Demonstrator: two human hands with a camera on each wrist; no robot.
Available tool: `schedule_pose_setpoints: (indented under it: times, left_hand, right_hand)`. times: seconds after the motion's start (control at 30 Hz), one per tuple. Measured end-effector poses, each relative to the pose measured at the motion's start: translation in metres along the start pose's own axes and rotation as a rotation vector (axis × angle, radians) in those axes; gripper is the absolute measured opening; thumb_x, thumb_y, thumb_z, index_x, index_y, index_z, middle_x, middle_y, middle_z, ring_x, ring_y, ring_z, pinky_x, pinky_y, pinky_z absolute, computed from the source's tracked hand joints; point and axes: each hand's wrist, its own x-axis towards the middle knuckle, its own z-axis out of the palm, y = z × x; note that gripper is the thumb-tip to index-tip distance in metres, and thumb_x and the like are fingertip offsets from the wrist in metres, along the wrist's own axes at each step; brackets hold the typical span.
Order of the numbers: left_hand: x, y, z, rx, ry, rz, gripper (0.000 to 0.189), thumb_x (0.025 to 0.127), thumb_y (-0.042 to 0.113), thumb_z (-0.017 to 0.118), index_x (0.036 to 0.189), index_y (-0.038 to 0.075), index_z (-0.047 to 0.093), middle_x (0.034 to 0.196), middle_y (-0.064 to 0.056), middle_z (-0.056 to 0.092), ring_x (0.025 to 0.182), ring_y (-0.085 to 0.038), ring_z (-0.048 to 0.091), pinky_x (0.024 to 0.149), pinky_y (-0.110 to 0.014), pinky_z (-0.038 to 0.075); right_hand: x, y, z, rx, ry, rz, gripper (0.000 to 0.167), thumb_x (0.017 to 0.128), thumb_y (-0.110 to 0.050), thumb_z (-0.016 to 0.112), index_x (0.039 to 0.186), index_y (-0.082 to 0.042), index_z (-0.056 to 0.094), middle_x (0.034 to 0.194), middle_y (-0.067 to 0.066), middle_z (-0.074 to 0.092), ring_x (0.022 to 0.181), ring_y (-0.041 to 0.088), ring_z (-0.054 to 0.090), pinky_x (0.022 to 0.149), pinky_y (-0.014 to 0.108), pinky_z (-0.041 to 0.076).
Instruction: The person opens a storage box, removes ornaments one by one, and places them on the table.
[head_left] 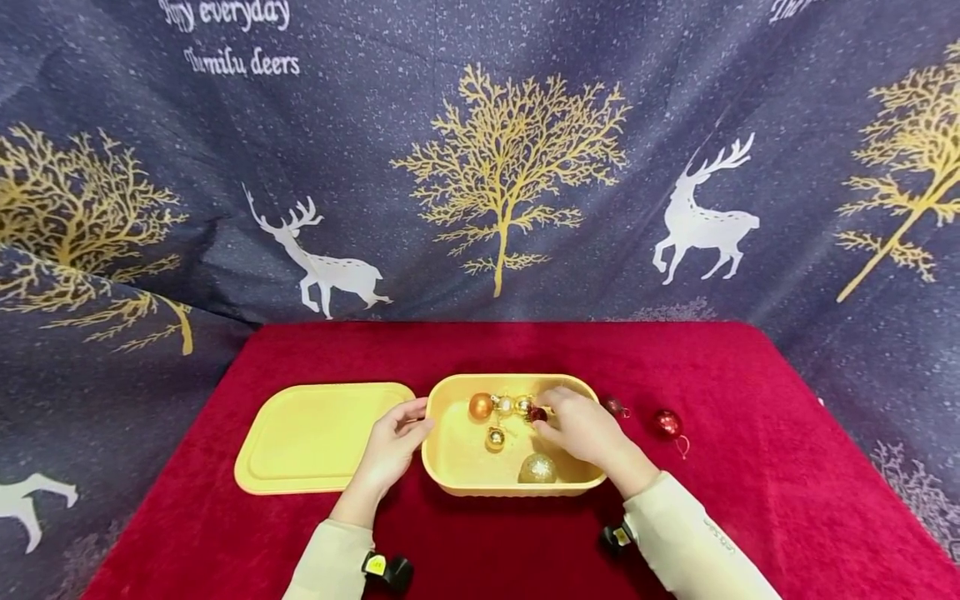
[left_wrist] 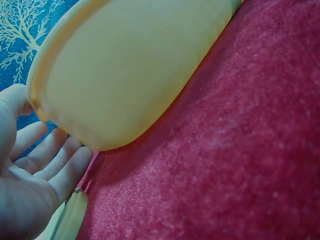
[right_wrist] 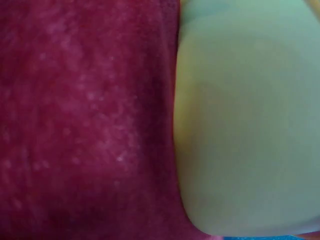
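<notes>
Left hand (head_left: 393, 443): fingers loosely extended, touching end of yellow box (head_left: 457, 454) on red-covered worktop (head_left: 750, 500). Right hand (head_left: 583, 425): inside box, fingers curled, pinching dark red bauble (head_left: 537, 414). Also in box: orange bauble (head_left: 481, 406), small gold bauble (head_left: 495, 439), glittery gold ball (head_left: 537, 469). Yellow lid (head_left: 307, 437) left of box; shiny red bauble (head_left: 667, 423) right.

In the head view, the right hand (head_left: 581, 423) partly covers a dark red ornament (head_left: 537, 414) (its full shape cannot be told) and part of the yellow box (head_left: 510, 490). The sleeves (head_left: 330, 560) run off the bottom edge. Both wrist views crop the box, hiding its contents.
</notes>
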Motion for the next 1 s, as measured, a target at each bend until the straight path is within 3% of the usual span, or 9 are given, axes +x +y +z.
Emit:
schedule_pose_setpoints:
  times: [0.13,0.4,0.77,1.0]
  left_hand:
    - [0.0004,-0.0005,-0.0001,-0.006,0.004,0.002,0.038,0.089,0.007,0.063,0.126,0.001,0.057,0.118,-0.021,0.057,0.097,-0.010,0.060,0.079,-0.016,0.050]
    - [0.0012,-0.0018,0.0004,0.000,0.000,0.001,0.038,0.089,0.007,0.063,0.126,0.001,0.057,0.119,-0.021,0.058,0.097,-0.009,0.059,0.080,-0.016,0.049]
    - [0.0014,-0.0022,0.0008,0.009,0.006,0.007,0.038,0.089,0.006,0.062,0.126,0.000,0.056,0.120,-0.020,0.059,0.101,-0.015,0.058,0.081,-0.016,0.049]
    - [0.0015,-0.0022,0.0012,0.012,0.003,0.001,0.039,0.090,0.007,0.062,0.127,0.001,0.055,0.121,-0.020,0.058,0.101,-0.014,0.058,0.081,-0.016,0.049]
  right_hand:
    - [0.0001,-0.0003,0.0033,-0.051,-0.011,-0.001,0.029,0.080,-0.025,0.072,0.103,-0.010,0.066,0.101,0.004,0.067,0.094,0.019,0.064,0.082,0.034,0.053]
    - [-0.0009,-0.0004,0.0069,-0.111,-0.022,-0.011,0.025,0.074,-0.022,0.072,0.096,-0.014,0.064,0.087,-0.002,0.062,0.079,0.015,0.061,0.069,0.032,0.052]
    - [-0.0002,0.0001,0.0050,-0.115,-0.050,0.003,0.020,0.073,-0.022,0.071,0.083,-0.020,0.055,0.071,-0.011,0.053,0.062,0.007,0.050,0.053,0.024,0.043]
    - [-0.0020,0.0002,0.0058,-0.135,-0.033,-0.010,0.022,0.075,-0.024,0.070,0.094,-0.018,0.062,0.082,-0.006,0.061,0.072,0.011,0.059,0.060,0.029,0.050]
